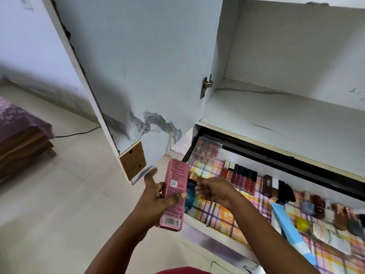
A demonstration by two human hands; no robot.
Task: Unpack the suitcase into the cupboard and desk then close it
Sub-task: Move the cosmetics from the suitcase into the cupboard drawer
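The left hand (156, 198) grips a pink carton (174, 194), thumb across its printed face; the right hand (214, 189) pinches a blue perfume bottle (190, 191) just behind it.

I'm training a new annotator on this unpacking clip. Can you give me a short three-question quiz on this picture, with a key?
1. True or false: the left hand holds the pink box upright, thumb across its front.
2. What does the right hand reach for? A) the blue bottle just behind the pink box; B) the row of lipsticks; C) the door hinge.
3. Fill in: the makeup in the drawer lies on a ____ cloth.

Key: 1 true. 2 A; its fingers are at the bottle, but whether they have a grip on it cannot be told. 3 checked.
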